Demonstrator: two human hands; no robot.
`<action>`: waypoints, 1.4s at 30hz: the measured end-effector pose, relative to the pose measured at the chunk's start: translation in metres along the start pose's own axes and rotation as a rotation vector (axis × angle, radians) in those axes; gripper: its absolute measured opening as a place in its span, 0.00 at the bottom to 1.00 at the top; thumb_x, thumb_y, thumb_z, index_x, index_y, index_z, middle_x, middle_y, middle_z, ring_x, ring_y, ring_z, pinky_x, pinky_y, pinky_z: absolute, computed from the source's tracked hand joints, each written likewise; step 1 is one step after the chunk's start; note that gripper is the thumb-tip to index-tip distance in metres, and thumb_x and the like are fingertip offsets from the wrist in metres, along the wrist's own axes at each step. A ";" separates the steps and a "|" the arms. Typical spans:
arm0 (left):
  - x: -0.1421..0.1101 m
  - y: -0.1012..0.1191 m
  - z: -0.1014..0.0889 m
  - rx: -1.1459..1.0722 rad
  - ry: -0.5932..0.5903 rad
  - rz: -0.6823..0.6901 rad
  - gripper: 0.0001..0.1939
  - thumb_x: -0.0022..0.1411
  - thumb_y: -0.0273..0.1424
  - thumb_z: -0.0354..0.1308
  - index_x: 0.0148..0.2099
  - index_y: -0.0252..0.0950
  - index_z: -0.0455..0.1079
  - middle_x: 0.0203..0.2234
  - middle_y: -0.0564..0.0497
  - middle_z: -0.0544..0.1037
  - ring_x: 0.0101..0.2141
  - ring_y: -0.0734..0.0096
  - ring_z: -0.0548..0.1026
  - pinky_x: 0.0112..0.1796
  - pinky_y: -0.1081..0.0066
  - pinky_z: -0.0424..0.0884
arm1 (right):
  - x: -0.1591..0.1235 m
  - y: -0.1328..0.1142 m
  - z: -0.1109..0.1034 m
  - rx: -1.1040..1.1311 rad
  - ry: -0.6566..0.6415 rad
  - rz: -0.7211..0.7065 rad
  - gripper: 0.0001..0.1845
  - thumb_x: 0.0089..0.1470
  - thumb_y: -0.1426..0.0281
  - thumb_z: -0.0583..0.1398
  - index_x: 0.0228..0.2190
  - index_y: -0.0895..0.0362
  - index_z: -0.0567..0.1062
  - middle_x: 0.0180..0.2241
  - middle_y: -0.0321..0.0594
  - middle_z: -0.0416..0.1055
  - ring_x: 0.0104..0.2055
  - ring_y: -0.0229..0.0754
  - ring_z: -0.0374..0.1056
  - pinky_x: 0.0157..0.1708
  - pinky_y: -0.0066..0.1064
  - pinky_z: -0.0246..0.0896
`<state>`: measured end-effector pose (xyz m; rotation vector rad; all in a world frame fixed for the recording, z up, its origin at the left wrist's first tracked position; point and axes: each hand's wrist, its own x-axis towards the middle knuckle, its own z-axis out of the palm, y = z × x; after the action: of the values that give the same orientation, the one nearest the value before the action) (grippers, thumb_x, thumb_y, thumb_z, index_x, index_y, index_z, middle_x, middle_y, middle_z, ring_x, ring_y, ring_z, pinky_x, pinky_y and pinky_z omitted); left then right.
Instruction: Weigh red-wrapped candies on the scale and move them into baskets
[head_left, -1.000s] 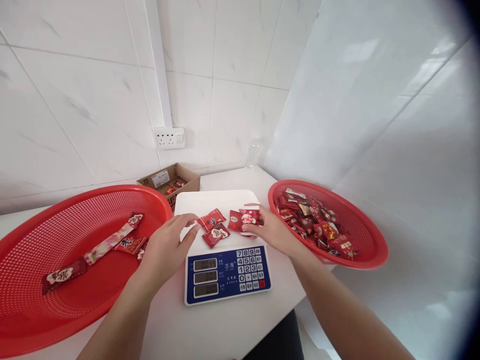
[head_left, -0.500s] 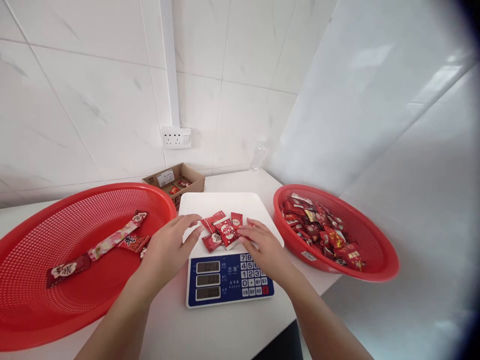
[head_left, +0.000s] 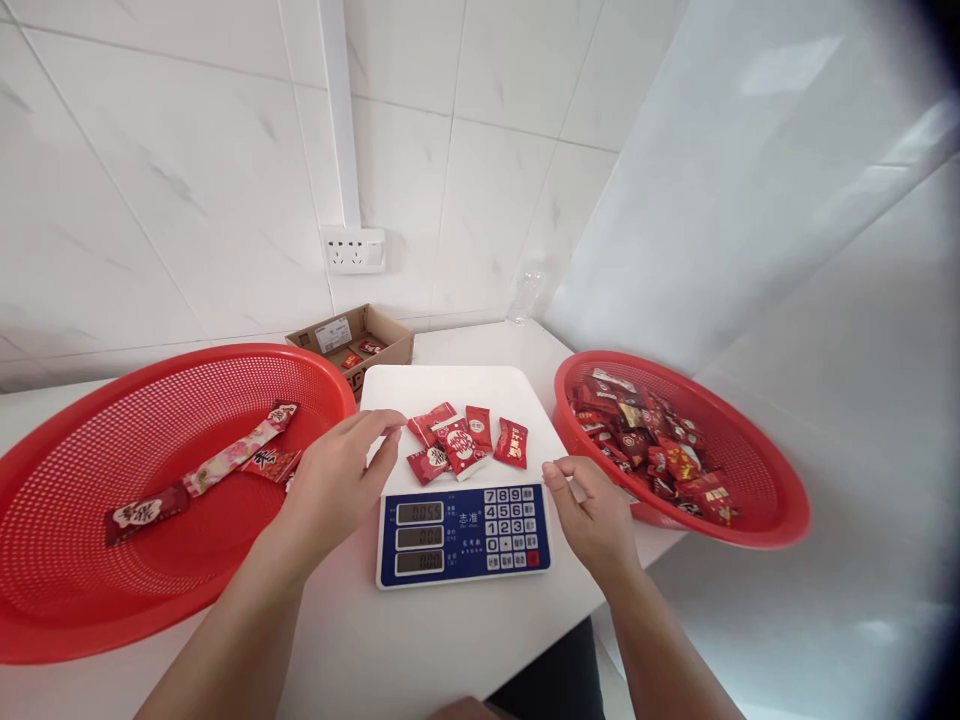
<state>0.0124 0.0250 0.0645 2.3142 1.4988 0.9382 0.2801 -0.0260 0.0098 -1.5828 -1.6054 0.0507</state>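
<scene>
A white digital scale (head_left: 464, 535) with a blue keypad panel stands in front of me. Several red candy packets (head_left: 459, 444) lie in a loose pile on its white pan (head_left: 450, 382), and one red packet (head_left: 511, 443) sits apart at the right. My left hand (head_left: 341, 490) hovers by the pan's left edge, fingers curved, with a gap between thumb and index finger and nothing held. Off the pan's right front corner is my right hand (head_left: 592, 515), its fingers curled in and thumb against the index finger; I see nothing in it.
At the left is a large red mesh basket (head_left: 67, 440) holding a few long and small packets. Another red basket (head_left: 780, 505) at the right holds many candies. Behind the scale stands a cardboard box (head_left: 394, 352); a wall socket (head_left: 354, 250) is above it.
My right hand has drawn back from the candies to the right, off the pan, and its fingers have curled. The single packet at the right now shows fully. My left hand stays almost where it was.
</scene>
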 end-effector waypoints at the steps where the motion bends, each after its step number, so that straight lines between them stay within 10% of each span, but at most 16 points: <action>1: 0.000 0.000 0.000 -0.002 -0.001 -0.002 0.12 0.64 0.35 0.44 0.42 0.41 0.68 0.38 0.52 0.77 0.36 0.69 0.75 0.33 0.72 0.67 | 0.000 0.000 0.001 -0.002 -0.012 -0.011 0.16 0.59 0.60 0.52 0.22 0.53 0.66 0.21 0.35 0.67 0.26 0.39 0.64 0.29 0.30 0.60; 15: 0.000 -0.001 0.001 0.017 -0.035 -0.019 0.13 0.65 0.38 0.44 0.43 0.42 0.68 0.39 0.52 0.77 0.36 0.68 0.74 0.32 0.72 0.67 | -0.003 -0.001 0.010 0.001 -0.044 -0.091 0.18 0.60 0.63 0.51 0.21 0.54 0.65 0.21 0.35 0.65 0.25 0.38 0.63 0.27 0.30 0.57; 20: 0.001 -0.001 0.002 0.022 -0.034 -0.005 0.13 0.65 0.37 0.44 0.43 0.42 0.68 0.38 0.52 0.77 0.36 0.68 0.75 0.32 0.72 0.67 | 0.003 -0.003 0.013 -0.004 -0.107 -0.183 0.12 0.60 0.63 0.51 0.34 0.53 0.72 0.34 0.42 0.74 0.41 0.46 0.67 0.41 0.39 0.63; 25: 0.001 -0.003 0.003 0.022 -0.052 0.000 0.15 0.65 0.38 0.43 0.45 0.42 0.68 0.40 0.51 0.77 0.38 0.67 0.75 0.33 0.72 0.68 | 0.014 -0.011 0.024 -0.099 -0.301 -0.210 0.21 0.61 0.59 0.49 0.52 0.51 0.68 0.51 0.43 0.70 0.61 0.51 0.53 0.58 0.52 0.48; 42: 0.002 -0.001 0.001 0.026 -0.044 -0.014 0.15 0.65 0.39 0.43 0.45 0.42 0.68 0.40 0.51 0.77 0.39 0.67 0.75 0.34 0.71 0.70 | 0.024 -0.029 0.043 -0.213 -0.504 -0.282 0.22 0.61 0.57 0.49 0.53 0.46 0.68 0.60 0.39 0.58 0.66 0.58 0.39 0.58 0.64 0.36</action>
<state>0.0131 0.0274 0.0636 2.3237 1.5172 0.8639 0.2364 0.0108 0.0121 -1.5636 -2.2801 0.1396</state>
